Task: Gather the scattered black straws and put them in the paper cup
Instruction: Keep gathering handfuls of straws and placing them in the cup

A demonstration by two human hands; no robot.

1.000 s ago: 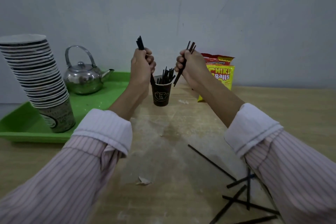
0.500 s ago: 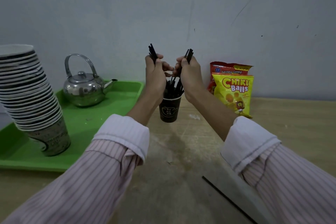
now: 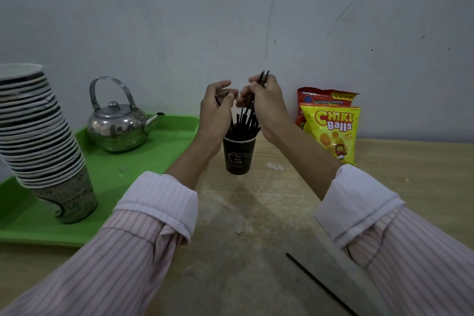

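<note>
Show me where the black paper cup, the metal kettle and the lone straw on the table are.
black paper cup (image 3: 238,156): head view, front wall with the printed logo.
metal kettle (image 3: 116,129): head view, middle of its round body.
lone straw (image 3: 320,285): head view, middle of its visible length.

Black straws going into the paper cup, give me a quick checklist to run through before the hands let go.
1. Paper cup upright on the table: ok.
2. Right hand gripping its straws, with their lower ends at the cup's mouth: ok.
3. Left hand finished releasing: cannot tell; its fingers are loosening and a straw end shows by them.
4. Room left in the cup: cannot tell; it is already crowded with straws.
5. All straws gathered: not ok; one loose straw lies on the table nearby.
6. Kettle and snack bags stand apart from the cup: ok.
</note>
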